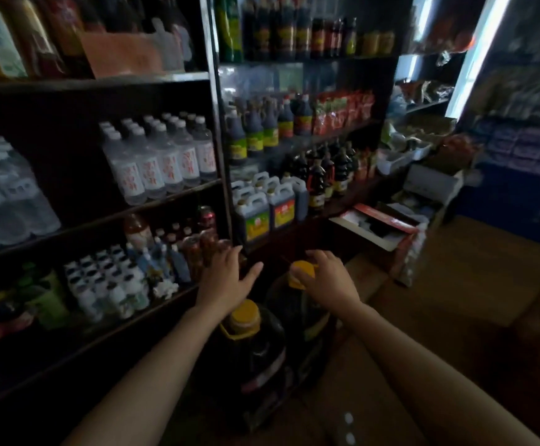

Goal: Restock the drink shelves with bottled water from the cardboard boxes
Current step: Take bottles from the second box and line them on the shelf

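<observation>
Clear water bottles with white caps and red labels stand in rows on the middle drink shelf. A shrink-wrapped pack of water bottles sits further left on that shelf. My left hand hovers with fingers spread beside the lower shelf's bottles, holding nothing. My right hand grips the yellow cap of a large dark jug on the floor. A closed cardboard box lies below my right forearm.
A second dark jug with a yellow cap stands under my left wrist. Small white bottles and cans fill the lower shelf. Sauce bottles and oil jugs fill the right shelving. An open box and more cardboard boxes stand at right.
</observation>
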`<state>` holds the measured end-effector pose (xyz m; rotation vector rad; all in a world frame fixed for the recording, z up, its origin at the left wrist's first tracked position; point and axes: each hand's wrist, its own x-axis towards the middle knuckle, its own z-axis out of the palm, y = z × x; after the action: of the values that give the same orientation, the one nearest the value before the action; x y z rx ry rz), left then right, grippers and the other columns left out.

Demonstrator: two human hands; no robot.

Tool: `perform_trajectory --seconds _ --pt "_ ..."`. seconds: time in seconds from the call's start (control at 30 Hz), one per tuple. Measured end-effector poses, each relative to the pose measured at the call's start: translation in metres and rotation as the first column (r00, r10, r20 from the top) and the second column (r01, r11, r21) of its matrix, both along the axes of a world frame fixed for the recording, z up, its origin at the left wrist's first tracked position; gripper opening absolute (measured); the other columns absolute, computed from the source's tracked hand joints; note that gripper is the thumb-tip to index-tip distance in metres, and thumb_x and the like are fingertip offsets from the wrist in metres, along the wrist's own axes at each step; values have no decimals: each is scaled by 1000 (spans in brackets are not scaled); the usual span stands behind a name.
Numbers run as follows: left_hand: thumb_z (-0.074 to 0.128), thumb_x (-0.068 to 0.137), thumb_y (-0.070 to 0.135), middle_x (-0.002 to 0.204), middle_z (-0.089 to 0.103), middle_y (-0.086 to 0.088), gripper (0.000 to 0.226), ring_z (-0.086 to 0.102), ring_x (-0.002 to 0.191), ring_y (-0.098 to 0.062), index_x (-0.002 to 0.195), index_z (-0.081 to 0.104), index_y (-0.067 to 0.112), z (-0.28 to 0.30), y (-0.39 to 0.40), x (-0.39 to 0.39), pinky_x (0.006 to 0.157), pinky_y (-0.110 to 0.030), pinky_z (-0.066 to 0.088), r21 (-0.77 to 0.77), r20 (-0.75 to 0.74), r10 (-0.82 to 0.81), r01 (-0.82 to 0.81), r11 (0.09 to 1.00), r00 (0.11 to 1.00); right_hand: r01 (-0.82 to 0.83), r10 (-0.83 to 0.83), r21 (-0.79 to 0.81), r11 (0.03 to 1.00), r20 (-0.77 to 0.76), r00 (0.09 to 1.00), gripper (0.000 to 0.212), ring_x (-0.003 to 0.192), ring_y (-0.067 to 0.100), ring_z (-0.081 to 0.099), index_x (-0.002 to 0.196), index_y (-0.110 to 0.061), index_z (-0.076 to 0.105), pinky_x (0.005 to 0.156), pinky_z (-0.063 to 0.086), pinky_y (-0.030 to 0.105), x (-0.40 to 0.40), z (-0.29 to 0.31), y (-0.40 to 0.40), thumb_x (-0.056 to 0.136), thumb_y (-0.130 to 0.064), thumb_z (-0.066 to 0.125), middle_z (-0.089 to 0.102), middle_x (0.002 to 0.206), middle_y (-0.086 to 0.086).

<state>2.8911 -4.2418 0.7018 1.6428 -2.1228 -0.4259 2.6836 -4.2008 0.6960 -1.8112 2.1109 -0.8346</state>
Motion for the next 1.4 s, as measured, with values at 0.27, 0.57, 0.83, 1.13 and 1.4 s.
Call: perform_trajectory --seconds 0.27,0.57,0.83,1.13,1.4 --pt "39 91 61 151 31 2 70 31 138 -18 148 26 22 -74 70 -96 108 -35 36 173 -2 -132 130 976 991 120 -125 166 979 18 992 58 112 22 53 128 -20 51 91 49 39 -94 -79 92 87 -61 51 56 118 1" --pt "49 92 50 149 33 2 65 37 134 -19 146 25 24 -255 62 -167 106 -40 40 306 75 -254 220 926 964 282 -321 292 914 92 943 57 119 18 50 134 -19 48 92 42 29 -156 -252 118 90 -54 53 52 131 2" --pt "64 88 33 147 35 -5 71 40 132 -24 147 27 20 -500 38 -224 107 -36 38 556 63 -365 271 786 929 324 -383 371 871 99 918 61 119 15 51 136 -24 44 96 46 32 -201 -486 116 86 -57 57 51 134 1" --pt "59 92 20 151 33 -8 63 36 136 -23 147 28 17 -720 16 -281 107 -32 34 642 -83 -365 330 692 927 317 -419 346 883 278 864 57 123 15 49 138 -23 43 95 43 29 -219 -683 102 89 -45 61 49 138 0" --pt "66 86 8 144 43 -9 65 41 133 -26 143 36 15 -803 13 -317 107 -38 39 682 -401 -180 424 596 898 321 -421 308 896 357 834 49 116 5 48 134 -24 48 94 42 24 -217 -756 140 90 -39 61 52 135 -4"
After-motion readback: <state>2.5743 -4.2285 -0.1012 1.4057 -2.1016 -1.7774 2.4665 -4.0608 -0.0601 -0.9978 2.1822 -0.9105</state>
